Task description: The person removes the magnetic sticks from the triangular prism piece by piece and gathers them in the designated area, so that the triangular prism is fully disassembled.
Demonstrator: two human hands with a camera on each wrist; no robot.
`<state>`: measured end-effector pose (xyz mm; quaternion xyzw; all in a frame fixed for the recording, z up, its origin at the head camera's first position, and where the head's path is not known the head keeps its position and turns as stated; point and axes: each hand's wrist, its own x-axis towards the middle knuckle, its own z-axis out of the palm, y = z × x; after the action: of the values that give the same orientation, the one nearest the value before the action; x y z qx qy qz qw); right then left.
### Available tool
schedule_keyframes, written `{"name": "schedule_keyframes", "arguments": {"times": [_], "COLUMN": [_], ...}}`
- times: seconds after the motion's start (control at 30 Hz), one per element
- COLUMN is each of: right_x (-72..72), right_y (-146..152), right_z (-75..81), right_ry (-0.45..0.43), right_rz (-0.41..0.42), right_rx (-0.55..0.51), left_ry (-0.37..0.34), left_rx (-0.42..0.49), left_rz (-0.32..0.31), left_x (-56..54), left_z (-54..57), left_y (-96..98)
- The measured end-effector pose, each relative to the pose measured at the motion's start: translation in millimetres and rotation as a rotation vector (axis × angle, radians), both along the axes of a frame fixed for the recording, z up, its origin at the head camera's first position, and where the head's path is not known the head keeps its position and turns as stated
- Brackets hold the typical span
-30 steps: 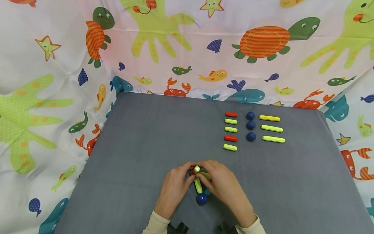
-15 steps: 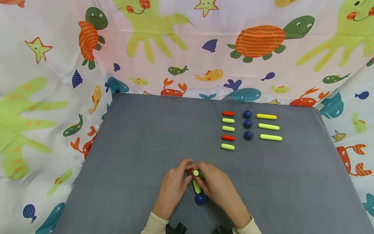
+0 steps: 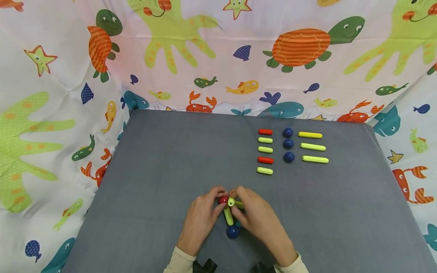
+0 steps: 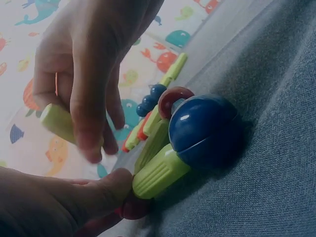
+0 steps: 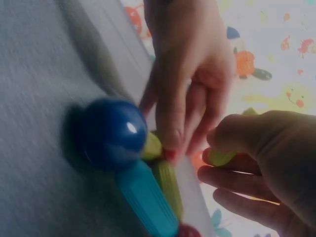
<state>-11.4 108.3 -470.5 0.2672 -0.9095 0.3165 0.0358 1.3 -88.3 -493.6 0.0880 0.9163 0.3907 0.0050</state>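
In the head view my left hand (image 3: pixel 202 218) pinches a red ball (image 3: pixel 223 200) at the far corner of a small triangle of balls and rods. A yellow-green rod (image 3: pixel 228 217) joins that ball to a blue ball (image 3: pixel 233 231) nearer me. My right hand (image 3: pixel 261 220) pinches another yellow-green rod (image 4: pixel 58 123), raised above the triangle and apart from the red ball in the left wrist view. A turquoise rod (image 5: pixel 148 200) leaves the blue ball, and a green rod (image 5: pixel 170 187) meets it at a second red ball (image 5: pixel 188 231), mostly hidden by my right hand in the head view.
To the back right of the grey tabletop (image 3: pixel 170 151) lie a column of short red and yellow-green rods (image 3: pixel 265 149), several blue balls (image 3: pixel 288 143) and several long yellow rods (image 3: pixel 313 146). A printed cloth (image 3: pixel 205 49) hangs behind and at both sides.
My right hand has moved the raised rod slightly right, off from over the red ball, so more of that ball shows. My left hand keeps its pinch; the head view has shifted a little.
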Motion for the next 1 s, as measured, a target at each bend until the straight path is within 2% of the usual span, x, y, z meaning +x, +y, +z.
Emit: {"name": "schedule_keyframes", "arguments": {"times": [0.2,0.57,0.7,1.0], "right_x": [-7.0,-22.5,-28.3,-36.0], "right_y": [16.5,56.8,67.9,77.2], "right_z": [-0.5,-15.2,-19.1,-30.3], "right_ry": [0.034,0.155,0.178,0.111], "right_rz": [-0.093,-0.240,-0.267,-0.287], "right_rx": [0.041,0.121,0.143,0.163], "left_ry": [0.003,-0.025,-0.027,-0.024], "left_rx": [-0.003,-0.020,-0.009,-0.002], "left_rz": [-0.008,0.013,0.010,0.006], "left_x": [0.2,0.9,1.2,1.5], "left_z": [-0.8,-0.4,-0.5,-0.8], "left_y": [0.7,2.1,1.5,0.1]}}
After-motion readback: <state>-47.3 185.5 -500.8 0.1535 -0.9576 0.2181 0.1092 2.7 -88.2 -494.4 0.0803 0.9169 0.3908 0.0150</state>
